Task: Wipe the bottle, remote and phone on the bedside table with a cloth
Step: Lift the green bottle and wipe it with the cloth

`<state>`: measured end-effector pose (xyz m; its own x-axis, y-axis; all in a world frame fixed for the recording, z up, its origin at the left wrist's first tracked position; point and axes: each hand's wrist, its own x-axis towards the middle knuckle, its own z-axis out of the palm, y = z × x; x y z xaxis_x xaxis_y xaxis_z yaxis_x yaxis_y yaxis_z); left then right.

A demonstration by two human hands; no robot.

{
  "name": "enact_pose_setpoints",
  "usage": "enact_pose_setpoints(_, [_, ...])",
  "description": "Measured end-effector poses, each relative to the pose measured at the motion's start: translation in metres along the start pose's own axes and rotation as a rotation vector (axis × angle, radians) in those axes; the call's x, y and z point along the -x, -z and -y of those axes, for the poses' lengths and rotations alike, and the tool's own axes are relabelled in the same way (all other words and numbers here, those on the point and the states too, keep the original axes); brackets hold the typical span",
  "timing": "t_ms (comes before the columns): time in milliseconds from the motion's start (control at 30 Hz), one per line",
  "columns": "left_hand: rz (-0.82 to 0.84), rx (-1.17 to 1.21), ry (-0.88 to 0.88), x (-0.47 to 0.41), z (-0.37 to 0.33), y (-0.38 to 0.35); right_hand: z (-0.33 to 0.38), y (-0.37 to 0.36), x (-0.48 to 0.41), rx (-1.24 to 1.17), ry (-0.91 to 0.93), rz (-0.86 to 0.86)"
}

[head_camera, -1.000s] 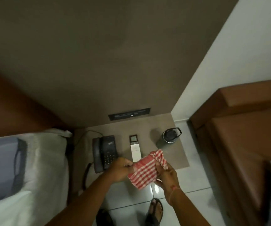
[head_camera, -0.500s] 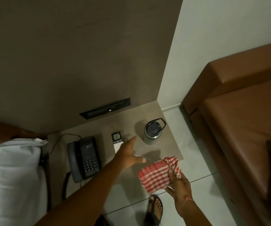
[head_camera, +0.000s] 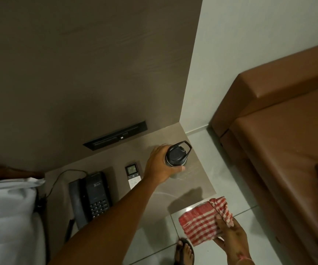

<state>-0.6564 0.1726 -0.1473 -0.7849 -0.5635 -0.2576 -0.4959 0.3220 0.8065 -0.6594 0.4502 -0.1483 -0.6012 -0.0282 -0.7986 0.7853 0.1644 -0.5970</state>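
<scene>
Left arm stretched forward, left hand [head_camera: 159,165] wrapped around bottle [head_camera: 176,158] upright on bedside table [head_camera: 198,180], remote [head_camera: 133,174] just beside wrist. Right hand [head_camera: 230,234] pinching folded cloth [head_camera: 200,222], held low.

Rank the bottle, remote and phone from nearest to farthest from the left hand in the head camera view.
1. Bottle: gripped by the left hand, at the table's right end.
2. Remote: just left of that hand, mid-table.
3. Phone: farthest, toward the left, by the bed.
</scene>
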Motion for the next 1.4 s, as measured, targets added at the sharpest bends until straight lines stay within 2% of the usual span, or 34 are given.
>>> enact_pose_setpoints(100, [0.052, 0.082, 0.102, 0.002, -0.010, 0.014, 0.012, 0.002, 0.012, 0.006, 0.080, -0.057])
enact_pose_setpoints(300, [0.059, 0.371, 0.221, 0.028, -0.052, 0.068, 0.065, 0.001, 0.071, 0.157, 0.599, -0.069])
enact_pose_setpoints(467, [0.001, 0.585, 0.236, 0.081, -0.114, 0.121, 0.135, -0.012, 0.162, 0.244, 0.977, 0.030])
enact_pose_setpoints(600, [0.133, 0.762, 0.278, 0.130, -0.167, 0.164, 0.178, -0.028, 0.237, 0.359, 1.232, 0.145])
enact_pose_setpoints(700, [0.212, 0.831, 0.281, 0.160, -0.205, 0.189, 0.200, -0.042, 0.278, 0.531, 1.486, 0.200])
enact_pose_setpoints(767, [0.240, 0.863, 0.261, 0.178, -0.228, 0.204, 0.208, -0.052, 0.298, 0.656, 1.585, 0.240])
enact_pose_setpoints(900, [0.251, 0.936, 0.255, 0.200, -0.251, 0.225, 0.208, -0.059, 0.327, 0.784, 1.578, 0.315])
enact_pose_setpoints(1067, [0.114, 1.039, 0.261, 0.207, -0.262, 0.244, 0.177, -0.037, 0.350, 0.829, 1.611, 0.426])
enact_pose_setpoints(1100, [0.092, 1.047, 0.258, 0.207, -0.262, 0.247, 0.166, -0.028, 0.353, 0.904, 1.642, 0.439])
enact_pose_setpoints(1167, [0.055, 1.045, 0.260, 0.208, -0.264, 0.255, 0.153, -0.026, 0.357, 1.254, 1.579, 0.525])
enact_pose_setpoints(1200, [0.047, 1.038, 0.261, 0.210, -0.266, 0.257, 0.153, -0.033, 0.360, 1.456, 1.441, 0.524])
enact_pose_setpoints(1233, [0.049, 1.025, 0.262, 0.211, -0.268, 0.259, 0.154, -0.036, 0.365, 1.533, 1.272, 0.554])
enact_pose_setpoints(1267, [0.059, 1.006, 0.260, 0.212, -0.270, 0.262, 0.159, -0.030, 0.366, 1.655, 1.240, 0.617])
enact_pose_setpoints(1300, [0.077, 0.991, 0.258, 0.213, -0.272, 0.263, 0.161, -0.023, 0.369, 1.660, 1.160, 0.680])
enact_pose_setpoints(1333, [0.100, 0.985, 0.256, 0.214, -0.273, 0.265, 0.158, -0.017, 0.369, 1.484, 1.055, 0.685])
enact_pose_setpoints(1367, [0.127, 0.988, 0.254, 0.214, -0.274, 0.267, 0.157, -0.012, 0.368, 1.220, 1.110, 0.556])
enact_pose_setpoints(1400, [0.153, 0.992, 0.250, 0.215, -0.275, 0.268, 0.156, -0.010, 0.377, 0.901, 1.239, 0.407])
